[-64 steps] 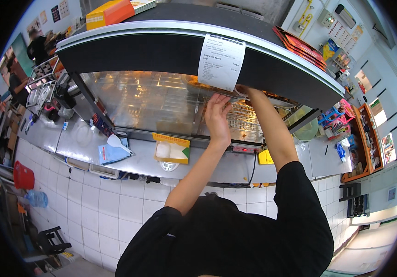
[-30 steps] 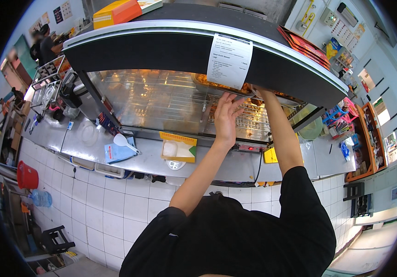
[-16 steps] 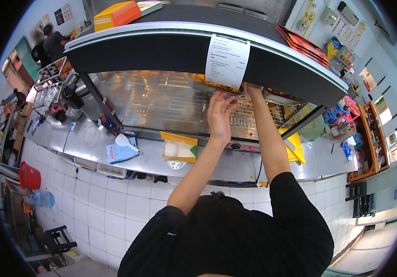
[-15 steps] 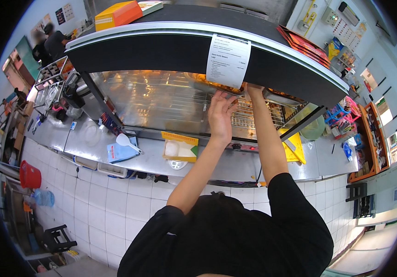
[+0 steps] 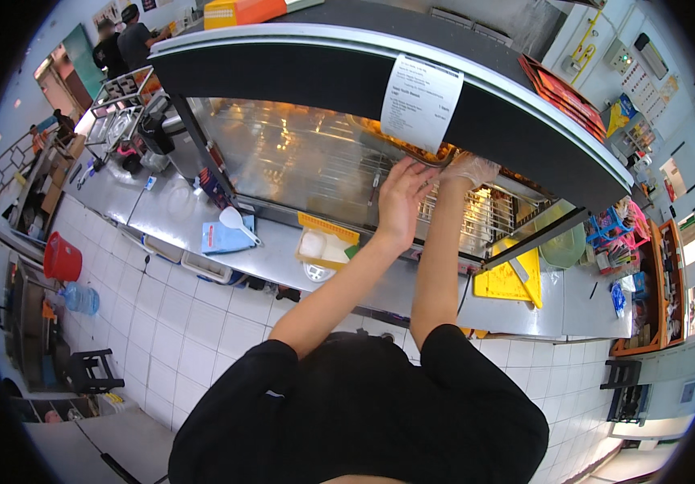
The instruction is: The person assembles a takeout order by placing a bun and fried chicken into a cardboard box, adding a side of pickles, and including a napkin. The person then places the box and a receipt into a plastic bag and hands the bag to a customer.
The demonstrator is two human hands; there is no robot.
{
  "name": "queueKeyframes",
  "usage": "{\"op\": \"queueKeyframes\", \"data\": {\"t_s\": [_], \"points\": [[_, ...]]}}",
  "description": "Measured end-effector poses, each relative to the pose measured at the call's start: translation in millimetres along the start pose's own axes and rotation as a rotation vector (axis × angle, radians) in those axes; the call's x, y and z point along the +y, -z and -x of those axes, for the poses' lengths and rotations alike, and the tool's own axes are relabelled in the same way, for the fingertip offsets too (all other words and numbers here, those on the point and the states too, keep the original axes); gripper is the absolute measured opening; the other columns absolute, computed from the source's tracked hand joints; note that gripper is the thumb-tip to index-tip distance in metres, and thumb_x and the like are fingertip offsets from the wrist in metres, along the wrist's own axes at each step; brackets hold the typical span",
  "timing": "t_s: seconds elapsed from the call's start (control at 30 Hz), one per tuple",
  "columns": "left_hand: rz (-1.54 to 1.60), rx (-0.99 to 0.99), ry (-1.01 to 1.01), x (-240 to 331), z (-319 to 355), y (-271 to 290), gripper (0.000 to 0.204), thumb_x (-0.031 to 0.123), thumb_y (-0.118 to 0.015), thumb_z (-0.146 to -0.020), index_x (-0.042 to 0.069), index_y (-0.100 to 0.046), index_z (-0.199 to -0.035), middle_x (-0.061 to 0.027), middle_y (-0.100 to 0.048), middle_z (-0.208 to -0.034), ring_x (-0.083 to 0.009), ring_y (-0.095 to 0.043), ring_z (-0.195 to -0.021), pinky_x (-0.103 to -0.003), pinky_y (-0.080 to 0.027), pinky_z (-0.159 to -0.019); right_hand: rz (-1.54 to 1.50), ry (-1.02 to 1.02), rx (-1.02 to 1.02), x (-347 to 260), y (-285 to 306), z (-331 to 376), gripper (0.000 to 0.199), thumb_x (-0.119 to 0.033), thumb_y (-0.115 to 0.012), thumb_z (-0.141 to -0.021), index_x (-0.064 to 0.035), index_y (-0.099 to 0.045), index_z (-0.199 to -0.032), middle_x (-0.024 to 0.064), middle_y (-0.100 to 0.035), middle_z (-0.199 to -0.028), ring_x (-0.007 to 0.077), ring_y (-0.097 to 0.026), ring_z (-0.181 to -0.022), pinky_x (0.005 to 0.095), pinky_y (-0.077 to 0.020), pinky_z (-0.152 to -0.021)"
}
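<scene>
A food warming cabinet (image 5: pixel 307 68) with a black top panel and glass front stands before me. Both my arms reach up into its front opening. My left hand (image 5: pixel 400 206) has its fingers stretched out, the tips close to the edge of a metal tray (image 5: pixel 424 155) of browned food; I cannot tell whether they touch it. My right hand (image 5: pixel 470 171), in a clear plastic glove, is inside the opening at the right end of that tray. Its fingers are partly hidden, so what they hold cannot be seen. Below lies a lit wire rack (image 5: pixel 477 216).
A printed slip (image 5: pixel 422 103) hangs on the panel. On the steel counter are an open yellow food box (image 5: pixel 327 244) on a white scale (image 5: pixel 318 273), a white scoop (image 5: pixel 234 219), a yellow tray (image 5: pixel 509 278) and a green bowl (image 5: pixel 564 244). Two people work at the far left.
My view has turned, so the cabinet sits further right and higher. The gloved right hand has come more into view from behind the panel. My left hand stays beside the tray, fingers still stretched.
</scene>
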State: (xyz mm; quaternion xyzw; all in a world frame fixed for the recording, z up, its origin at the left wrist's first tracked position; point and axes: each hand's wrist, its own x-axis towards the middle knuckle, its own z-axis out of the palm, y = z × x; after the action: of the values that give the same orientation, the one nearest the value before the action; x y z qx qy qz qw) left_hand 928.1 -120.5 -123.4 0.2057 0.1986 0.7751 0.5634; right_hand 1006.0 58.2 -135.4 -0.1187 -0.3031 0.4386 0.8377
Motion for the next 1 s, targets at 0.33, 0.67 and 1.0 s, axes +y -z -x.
{"op": "queueKeyframes", "data": {"t_s": [0.33,0.67,1.0], "points": [[-0.260,0.095,0.008,1,1,-3,0.060,0.013,-0.053,-0.089,-0.007,-0.039,-0.144,-0.0160,-0.052,-0.137,-0.0240,-0.054,-0.120,-0.036,-0.042,-0.095,0.333,-0.130,0.394,-65,-30,61,0.022,-0.024,-0.054,-0.094,-0.0059,-0.060,-0.105,0.0020,-0.056,-0.102,0.0128,-0.045,-0.078,0.0251,-0.0352,-0.058],[-0.348,-0.098,0.161,-1,12,41,0.040,0.009,-0.051,-0.092,-0.004,-0.057,-0.129,-0.0157,-0.065,-0.124,-0.0210,-0.064,-0.107,-0.032,-0.047,-0.092,0.147,-0.432,0.118,-112,84,156,0.024,-0.012,-0.065,-0.091,-0.0057,-0.054,-0.112,0.0109,-0.062,-0.095,0.0193,-0.063,-0.076,0.0277,-0.0531,-0.060],[-1.920,-0.150,-0.097,36,95,336,0.054,0.004,-0.056,-0.078,0.009,-0.053,-0.131,-0.0088,-0.046,-0.145,-0.0308,-0.041,-0.135,-0.063,-0.030,-0.107,0.664,-0.616,-0.370,39,106,320,0.032,-0.009,-0.074,-0.086,-0.0052,-0.061,-0.114,0.0086,-0.068,-0.101,0.0124,-0.064,-0.081,0.0264,-0.0559,-0.064]]}}
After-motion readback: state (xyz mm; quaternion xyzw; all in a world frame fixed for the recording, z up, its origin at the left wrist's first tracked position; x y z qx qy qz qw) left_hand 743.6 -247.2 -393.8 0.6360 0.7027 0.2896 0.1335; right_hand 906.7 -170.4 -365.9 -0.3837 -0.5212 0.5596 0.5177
